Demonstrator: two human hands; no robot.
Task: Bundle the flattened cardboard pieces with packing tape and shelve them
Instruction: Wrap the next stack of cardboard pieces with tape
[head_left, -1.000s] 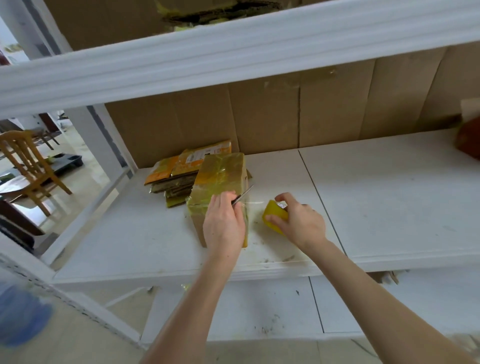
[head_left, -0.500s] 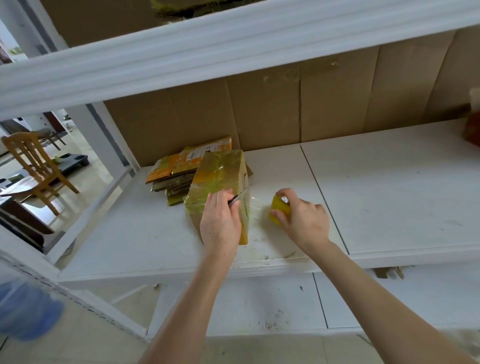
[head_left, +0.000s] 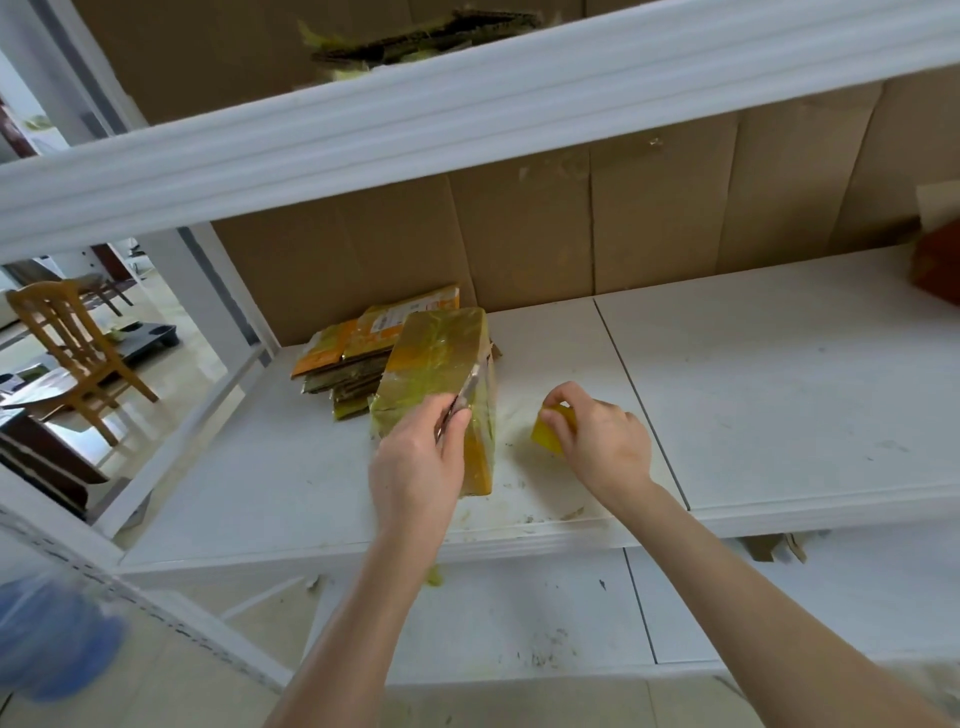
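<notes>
Bundle (head_left: 434, 384) wrapped, on shelf (head_left: 779, 395); left hand (head_left: 415, 467) grips blade (head_left: 467, 389), right hand (head_left: 602, 441) pinches tape roll (head_left: 545, 436); cut pending

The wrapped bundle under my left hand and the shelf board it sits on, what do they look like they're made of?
The bundle looks like cardboard wrapped in clear plastic packing tape: brown and orange faces show under a glossy, wrinkled, yellowish film. The shelf board looks like white-coated board, possibly laminate or painted wood: matte, flat, scuffed with dirt, with a straight seam between panels. Its core cannot be told.
</notes>
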